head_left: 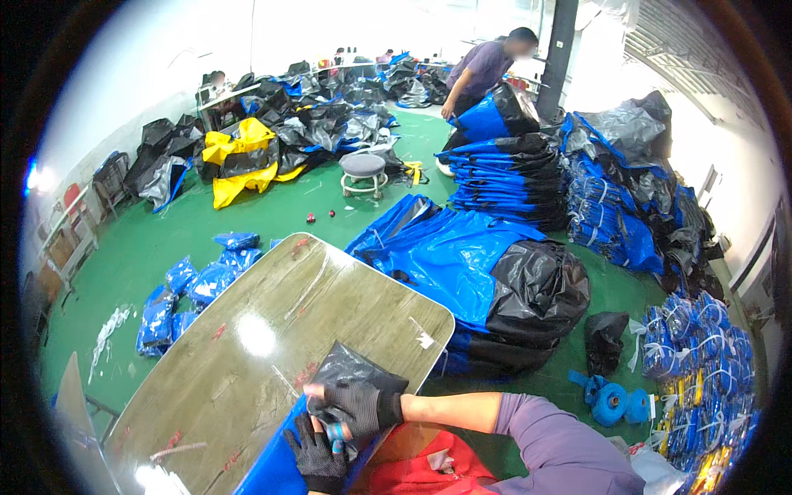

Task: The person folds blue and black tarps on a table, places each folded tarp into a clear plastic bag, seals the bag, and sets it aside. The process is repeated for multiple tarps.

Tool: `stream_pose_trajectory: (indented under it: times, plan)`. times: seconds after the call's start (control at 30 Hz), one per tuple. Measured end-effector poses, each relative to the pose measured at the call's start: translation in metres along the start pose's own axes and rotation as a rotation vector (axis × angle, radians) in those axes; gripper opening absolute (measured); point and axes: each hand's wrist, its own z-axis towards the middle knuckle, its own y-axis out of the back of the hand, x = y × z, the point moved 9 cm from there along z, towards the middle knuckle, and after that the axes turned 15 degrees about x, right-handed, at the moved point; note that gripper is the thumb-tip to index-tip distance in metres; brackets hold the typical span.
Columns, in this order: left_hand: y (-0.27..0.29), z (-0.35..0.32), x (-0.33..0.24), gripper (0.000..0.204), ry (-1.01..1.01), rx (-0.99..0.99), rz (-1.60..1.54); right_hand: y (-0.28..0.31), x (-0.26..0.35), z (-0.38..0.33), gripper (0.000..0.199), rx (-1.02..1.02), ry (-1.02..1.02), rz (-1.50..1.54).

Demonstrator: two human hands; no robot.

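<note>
A blue and black plastic sheet (280, 454) lies partly folded at the near edge of the wooden-topped table (239, 363); its black part (351, 365) forms a flat pad. Both hands wear black fingerless gloves and almost touch. My right hand (361, 407) comes across from the right, its fingers curled over the sheet beside the black pad, with blue wrapping on the fingertips. Just below it, my left hand (318, 455) rests on the blue part, its fingers stretched and apart. The sheet's lower end runs out of view.
Folded blue packets (157, 322) lie on the green floor at left. Large blue and black sheets (462, 272) are heaped behind the table. Beyond stand a stacked pile (507, 177), a stool (363, 175) and a bending person (483, 70). Tied bundles (701, 355) and blue rolls (610, 404) are at right.
</note>
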Motion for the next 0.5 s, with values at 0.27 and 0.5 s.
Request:
stream_pose_trajectory:
  times: [0.27, 0.5]
  plan:
    - [-0.015, 0.001, 0.004, 0.08, 0.012, 0.063, 0.088, 0.023, -0.006, 0.033, 0.067, -0.045, -0.784, -0.795]
    - [0.048, -0.148, 0.122, 0.085, 0.771, -0.046, 0.241, -0.071, 0.03, 0.037, 0.08, -0.169, -0.255, -0.835]
